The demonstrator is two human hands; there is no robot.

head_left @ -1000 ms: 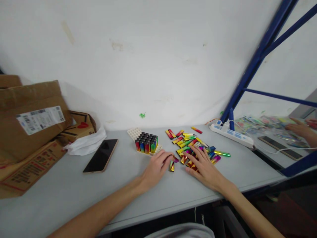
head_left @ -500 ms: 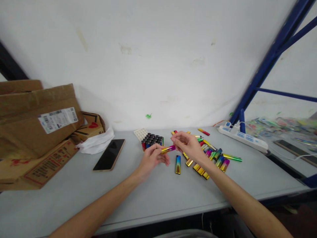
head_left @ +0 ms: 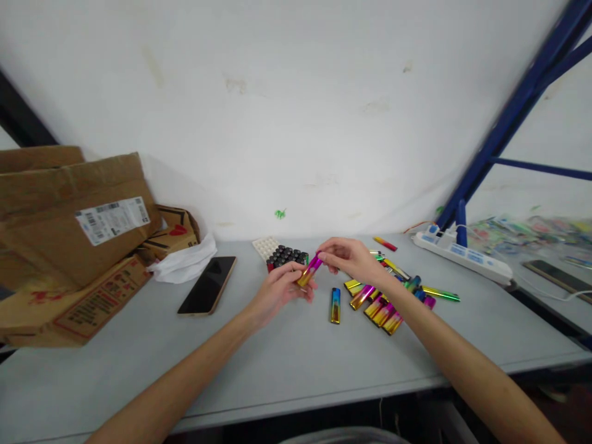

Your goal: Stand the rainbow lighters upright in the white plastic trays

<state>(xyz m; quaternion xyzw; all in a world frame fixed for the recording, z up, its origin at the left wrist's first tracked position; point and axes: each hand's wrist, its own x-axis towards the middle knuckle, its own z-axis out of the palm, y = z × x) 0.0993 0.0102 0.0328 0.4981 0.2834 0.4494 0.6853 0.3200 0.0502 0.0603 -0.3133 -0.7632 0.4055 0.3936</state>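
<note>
My left hand [head_left: 282, 290] pinches the gold lower end of a shiny purple-and-gold lighter [head_left: 311, 269], held tilted above the table. At its purple upper end are the closed fingertips of my right hand [head_left: 349, 259]. Just behind my left hand, several black-topped lighters [head_left: 287, 254] stand upright, packed close together. A single blue-and-gold lighter [head_left: 335, 306] lies below the hands. To the right, partly hidden by my right forearm, spreads a loose pile of metallic lighters [head_left: 382, 311] in mixed colours.
A white tray with round cells [head_left: 265, 246] rests by the wall. Left are a phone [head_left: 208, 287], a white bag [head_left: 185, 264] and cardboard boxes [head_left: 78, 216]. A power strip [head_left: 462, 254] and blue metal frame [head_left: 490, 139] stand right. A red-yellow lighter [head_left: 385, 243] lies at the back.
The purple-and-gold lighter has turned from nearly level to steeply tilted, purple end up. My right fingers have come down against that end. The view has shifted slightly.
</note>
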